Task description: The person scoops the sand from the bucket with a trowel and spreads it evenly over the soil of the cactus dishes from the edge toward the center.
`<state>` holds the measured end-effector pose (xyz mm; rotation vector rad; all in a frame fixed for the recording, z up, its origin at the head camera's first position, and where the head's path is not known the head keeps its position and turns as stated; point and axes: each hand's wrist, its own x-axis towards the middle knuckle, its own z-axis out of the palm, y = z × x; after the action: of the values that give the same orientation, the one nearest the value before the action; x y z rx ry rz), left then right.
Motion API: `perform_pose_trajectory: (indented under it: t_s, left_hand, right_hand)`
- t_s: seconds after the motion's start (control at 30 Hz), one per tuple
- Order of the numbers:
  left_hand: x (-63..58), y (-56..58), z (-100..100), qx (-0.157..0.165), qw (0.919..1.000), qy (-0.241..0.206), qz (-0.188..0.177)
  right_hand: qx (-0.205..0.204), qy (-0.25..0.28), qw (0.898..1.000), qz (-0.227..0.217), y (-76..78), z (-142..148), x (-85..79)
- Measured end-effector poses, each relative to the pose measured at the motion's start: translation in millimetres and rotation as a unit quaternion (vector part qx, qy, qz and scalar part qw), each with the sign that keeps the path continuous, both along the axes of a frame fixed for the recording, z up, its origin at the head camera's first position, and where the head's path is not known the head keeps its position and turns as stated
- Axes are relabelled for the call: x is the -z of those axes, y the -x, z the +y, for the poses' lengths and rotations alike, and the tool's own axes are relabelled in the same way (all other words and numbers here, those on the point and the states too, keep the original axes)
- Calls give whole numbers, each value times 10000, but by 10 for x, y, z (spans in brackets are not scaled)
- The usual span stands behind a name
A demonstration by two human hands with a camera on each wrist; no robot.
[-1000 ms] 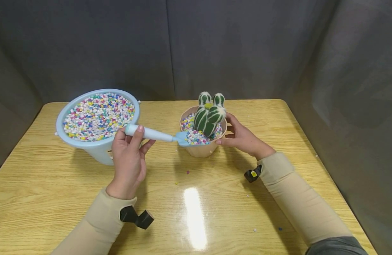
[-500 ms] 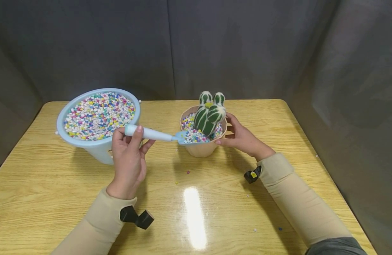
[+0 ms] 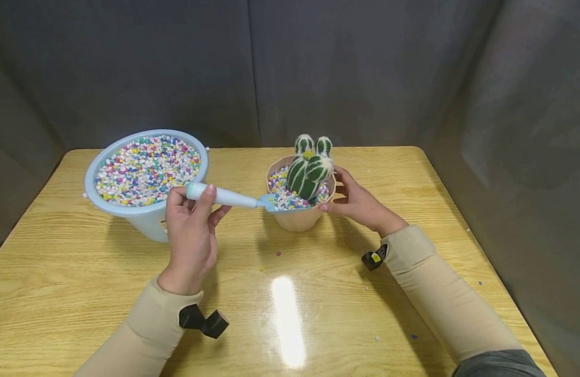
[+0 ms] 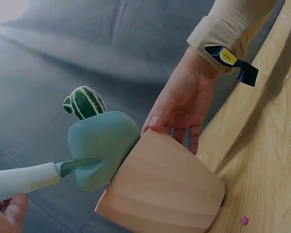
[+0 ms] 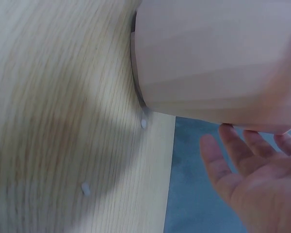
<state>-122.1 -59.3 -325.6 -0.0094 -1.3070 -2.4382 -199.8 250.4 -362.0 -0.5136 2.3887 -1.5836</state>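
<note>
My left hand pinches the pale blue handle of a small trowel between thumb and fingers. The trowel's blade lies over the near rim of a peach flowerpot, with coloured pebbles on and beyond it. Inside the pot a green, white-striped toy cactus leans slightly right among the pebbles. On the pot's right side, my right hand holds the rim, thumb in front and fingers spread around the side. In the right wrist view, fingertips touch the pot wall.
A light blue bucket full of multicoloured pebbles stands left of the pot, just behind my left hand. Several stray pebbles lie on the wooden table, one pink pebble in front of the pot. Dark grey cloth walls surround the table.
The trowel blade has risen and tilted slightly, and the pebbles on it have shifted toward the cactus. A blue pebble now shows at the table's right. My right hand stays at the pot.
</note>
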Motion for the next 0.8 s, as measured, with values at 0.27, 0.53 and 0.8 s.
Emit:
perform_pose_trajectory:
  t_s: [0.27, 0.53, 0.8]
  left_hand:
    - [-28, -5, 33, -48, 9999, 45, 110]
    - [-35, -14, 49, -62, 9998, 98, 133]
    - [-39, -17, 61, -95, 9996, 119, 241]
  right_hand:
    - [26, -13, 10000, -9, -3, 0, -5]
    - [-105, 37, 9999, 8, -8, 14, -26]
    - [96, 13, 9999, 83, -36, -13, -6]
